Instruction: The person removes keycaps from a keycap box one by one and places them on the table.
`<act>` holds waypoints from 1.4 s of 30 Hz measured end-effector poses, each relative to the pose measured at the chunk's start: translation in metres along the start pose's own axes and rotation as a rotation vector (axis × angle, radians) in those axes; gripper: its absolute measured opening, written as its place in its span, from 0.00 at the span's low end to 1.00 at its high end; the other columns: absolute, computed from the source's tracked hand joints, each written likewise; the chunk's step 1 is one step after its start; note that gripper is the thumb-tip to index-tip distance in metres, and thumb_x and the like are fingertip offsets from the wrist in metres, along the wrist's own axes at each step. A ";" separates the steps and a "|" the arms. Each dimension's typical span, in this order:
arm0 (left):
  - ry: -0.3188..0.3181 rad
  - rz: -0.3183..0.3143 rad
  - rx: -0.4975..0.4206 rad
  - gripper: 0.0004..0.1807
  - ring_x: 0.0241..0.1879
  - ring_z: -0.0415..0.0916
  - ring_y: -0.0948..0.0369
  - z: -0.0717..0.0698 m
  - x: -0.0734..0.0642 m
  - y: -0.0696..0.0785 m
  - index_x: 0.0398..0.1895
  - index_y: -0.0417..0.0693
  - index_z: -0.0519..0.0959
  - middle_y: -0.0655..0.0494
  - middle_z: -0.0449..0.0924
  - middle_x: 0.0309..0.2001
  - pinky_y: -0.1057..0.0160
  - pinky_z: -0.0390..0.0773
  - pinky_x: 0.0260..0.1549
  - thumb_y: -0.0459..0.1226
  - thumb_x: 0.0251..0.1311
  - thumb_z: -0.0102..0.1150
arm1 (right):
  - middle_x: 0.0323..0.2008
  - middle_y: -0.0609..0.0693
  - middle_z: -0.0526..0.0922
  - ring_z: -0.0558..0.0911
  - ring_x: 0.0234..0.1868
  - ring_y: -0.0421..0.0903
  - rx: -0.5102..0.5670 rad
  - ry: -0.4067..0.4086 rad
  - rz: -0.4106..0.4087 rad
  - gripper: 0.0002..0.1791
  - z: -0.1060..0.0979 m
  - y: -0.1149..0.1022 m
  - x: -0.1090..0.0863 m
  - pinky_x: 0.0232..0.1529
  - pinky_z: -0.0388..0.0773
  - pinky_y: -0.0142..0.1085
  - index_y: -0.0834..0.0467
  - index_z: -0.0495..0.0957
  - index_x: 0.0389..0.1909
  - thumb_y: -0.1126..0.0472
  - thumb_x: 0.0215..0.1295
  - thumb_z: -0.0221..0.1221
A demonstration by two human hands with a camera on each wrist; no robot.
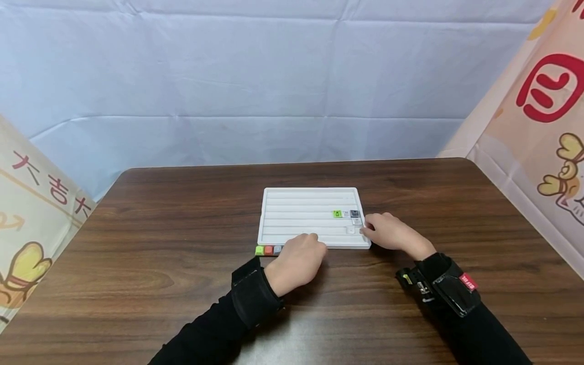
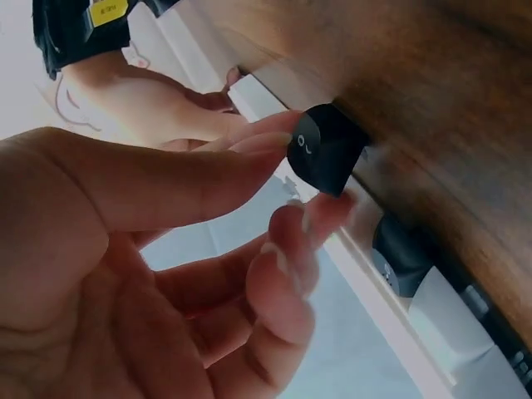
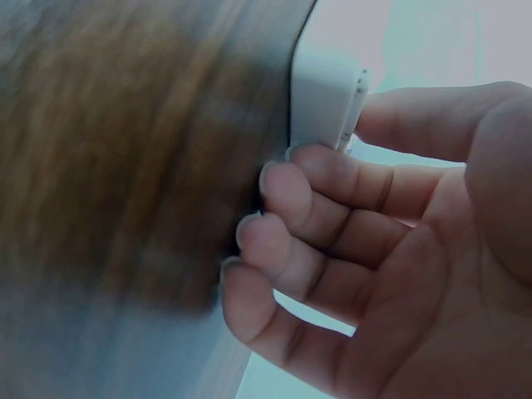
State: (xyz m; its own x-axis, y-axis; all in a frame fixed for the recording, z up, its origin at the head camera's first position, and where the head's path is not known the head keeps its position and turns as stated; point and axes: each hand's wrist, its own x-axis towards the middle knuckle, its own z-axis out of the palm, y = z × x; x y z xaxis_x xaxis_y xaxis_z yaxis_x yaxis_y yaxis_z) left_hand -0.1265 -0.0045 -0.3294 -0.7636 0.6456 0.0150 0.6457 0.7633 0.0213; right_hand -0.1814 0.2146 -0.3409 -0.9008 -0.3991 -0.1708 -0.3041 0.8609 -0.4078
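Observation:
A white ridged tray (image 1: 292, 213) lies on the table. Near its right side sit a green keycap (image 1: 337, 214), a dark keycap (image 1: 354, 214) and a few white ones. In the left wrist view my left hand (image 2: 191, 216) pinches a black keycap (image 2: 332, 154) between thumb and index finger. From the head view, that hand (image 1: 298, 261) is at the tray's front edge and hides the keycap. My right hand (image 1: 396, 233) holds the tray's right edge, its thumb on top and fingers (image 3: 287, 191) against the side.
Along the tray's front edge runs a row of loose keycaps, with a green one (image 1: 259, 250) and a red one (image 1: 268, 250) at its left end. My left hand covers part of this row. The wooden table (image 1: 159, 284) reaches back to a pale cloth (image 1: 228, 91).

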 end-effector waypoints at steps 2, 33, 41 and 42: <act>0.011 -0.009 -0.001 0.10 0.24 0.71 0.60 -0.002 -0.001 0.000 0.24 0.48 0.81 0.54 0.70 0.23 0.65 0.70 0.17 0.27 0.56 0.53 | 0.16 0.49 0.64 0.63 0.17 0.42 -0.005 0.002 0.001 0.15 0.000 0.000 0.000 0.23 0.58 0.34 0.58 0.64 0.19 0.62 0.66 0.50; 0.123 -0.023 0.154 0.06 0.22 0.74 0.61 0.008 0.001 0.011 0.21 0.48 0.82 0.54 0.73 0.22 0.67 0.73 0.18 0.29 0.51 0.60 | 0.16 0.49 0.64 0.63 0.17 0.42 0.005 0.006 0.005 0.14 -0.001 -0.001 0.000 0.22 0.59 0.34 0.58 0.65 0.19 0.63 0.66 0.50; 0.206 0.013 0.137 0.09 0.20 0.73 0.62 0.008 0.003 -0.002 0.19 0.48 0.79 0.56 0.73 0.17 0.65 0.72 0.17 0.27 0.49 0.59 | 0.16 0.49 0.63 0.63 0.17 0.42 -0.002 -0.004 0.005 0.14 -0.001 -0.001 0.000 0.22 0.58 0.34 0.58 0.65 0.19 0.62 0.66 0.50; 0.208 0.015 0.136 0.09 0.20 0.73 0.61 0.008 0.003 -0.003 0.19 0.49 0.79 0.56 0.74 0.17 0.65 0.72 0.18 0.27 0.50 0.59 | 0.16 0.49 0.63 0.63 0.17 0.42 -0.001 -0.005 0.005 0.14 -0.001 -0.001 0.000 0.22 0.58 0.34 0.58 0.65 0.19 0.62 0.66 0.50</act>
State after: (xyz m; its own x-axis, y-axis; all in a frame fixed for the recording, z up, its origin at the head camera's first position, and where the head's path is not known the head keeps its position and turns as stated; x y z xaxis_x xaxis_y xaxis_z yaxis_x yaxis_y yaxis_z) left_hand -0.1309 -0.0042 -0.3372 -0.7285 0.6486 0.2204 0.6408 0.7590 -0.1154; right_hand -0.1810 0.2143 -0.3398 -0.9010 -0.3962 -0.1770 -0.3000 0.8635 -0.4055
